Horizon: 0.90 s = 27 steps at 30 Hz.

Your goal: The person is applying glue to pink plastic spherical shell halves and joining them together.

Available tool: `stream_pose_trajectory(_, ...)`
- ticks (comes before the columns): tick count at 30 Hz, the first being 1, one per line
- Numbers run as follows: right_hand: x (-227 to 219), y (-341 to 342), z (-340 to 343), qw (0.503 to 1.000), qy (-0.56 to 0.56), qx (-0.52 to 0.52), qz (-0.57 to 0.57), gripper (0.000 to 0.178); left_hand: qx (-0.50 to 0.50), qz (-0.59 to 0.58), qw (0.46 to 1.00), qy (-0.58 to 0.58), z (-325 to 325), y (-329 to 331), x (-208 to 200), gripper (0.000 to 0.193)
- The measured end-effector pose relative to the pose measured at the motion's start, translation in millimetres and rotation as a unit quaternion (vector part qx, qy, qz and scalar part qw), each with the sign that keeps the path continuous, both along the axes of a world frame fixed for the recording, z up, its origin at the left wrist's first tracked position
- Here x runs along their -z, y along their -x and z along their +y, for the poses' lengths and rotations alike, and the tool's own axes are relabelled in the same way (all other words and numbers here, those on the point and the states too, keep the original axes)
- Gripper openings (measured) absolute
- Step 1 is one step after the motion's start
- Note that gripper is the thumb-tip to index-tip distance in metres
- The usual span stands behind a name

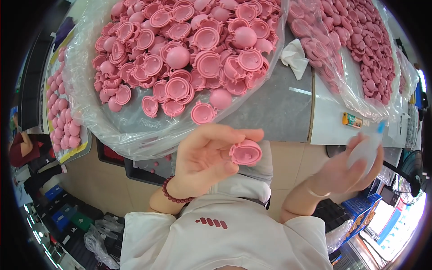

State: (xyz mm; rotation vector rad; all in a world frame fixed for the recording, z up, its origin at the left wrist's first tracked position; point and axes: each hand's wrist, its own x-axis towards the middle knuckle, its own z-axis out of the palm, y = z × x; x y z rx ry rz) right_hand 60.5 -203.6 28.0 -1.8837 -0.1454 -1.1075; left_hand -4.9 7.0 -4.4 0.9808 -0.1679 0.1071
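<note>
My left hand (202, 155), a dark red bead bracelet at its wrist, pinches a pink plastic half-shell (246, 153) between fingers and thumb, its hollow side showing. Over at the right, my right hand (351, 168) is closed round a small white squeeze bottle (365, 153) with a blue tip that points up and away from me. The bottle is held well apart from the shell. Just beyond my left hand lies a big heap of similar pink shells (207, 38) on clear plastic sheeting (117, 139), some hollow side up, some dome up.
A second plastic bag of pink shells (369, 54) spreads at the far right. Near it are a crumpled white tissue (294, 58) and an orange-and-green lighter (352, 120). Pink domes fill a tray (67, 155) at the left. Dark bins (139, 173) stand below the table edge.
</note>
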Motion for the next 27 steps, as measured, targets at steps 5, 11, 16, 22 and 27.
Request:
stream_pose_trajectory(5, -4, -42, -113, 0.988, -0.051, 0.075, 0.127, 0.041, 0.129, 0.050, 0.965, 0.223, -2, -6, 2, 0.030)
stream_pose_trajectory(11, 25, -59, -177, 0.979, -0.033, 0.078, 0.187, 0.046, 0.215, 0.046, 0.924, 0.314, -1, -10, 5, 0.038)
stream_pose_trajectory(16, 3, -53, -137, 0.955, 0.062, 0.286, -0.044, 0.046, 0.195, 0.041, 0.946, 0.254, 0, -11, -4, 0.031)
stream_pose_trajectory(22, -40, -104, -69, 0.909, 0.398, -0.001, 0.126, 0.025, 0.158, 0.058, 0.974, 0.151, 0, -10, -14, 0.026)
stream_pose_trajectory(27, -17, -143, -65, 0.772, 0.621, -0.014, 0.136, 0.026, 0.191, 0.063, 0.919, 0.338, -10, -2, -2, 0.033)
